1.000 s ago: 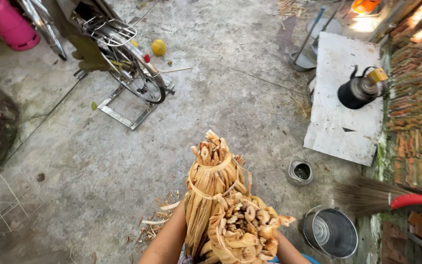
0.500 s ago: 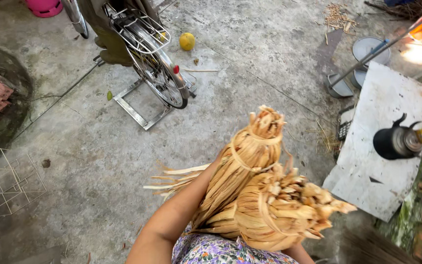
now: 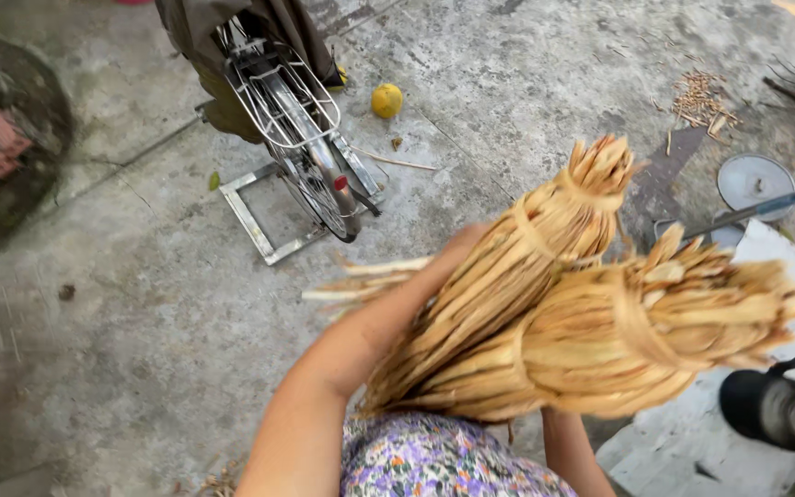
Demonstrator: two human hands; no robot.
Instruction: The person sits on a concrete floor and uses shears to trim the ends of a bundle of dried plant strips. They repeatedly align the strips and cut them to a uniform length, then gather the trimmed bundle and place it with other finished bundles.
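The left hand [image 3: 460, 253] is mostly hidden behind the bundles [image 3: 563, 313], so its fingers cannot be seen. The right hand is fully hidden under them; only the forearm shows. The bike [image 3: 296, 120] is cut off by the top edge. The black kettle [image 3: 766, 405] is blurred and cut off at the right.
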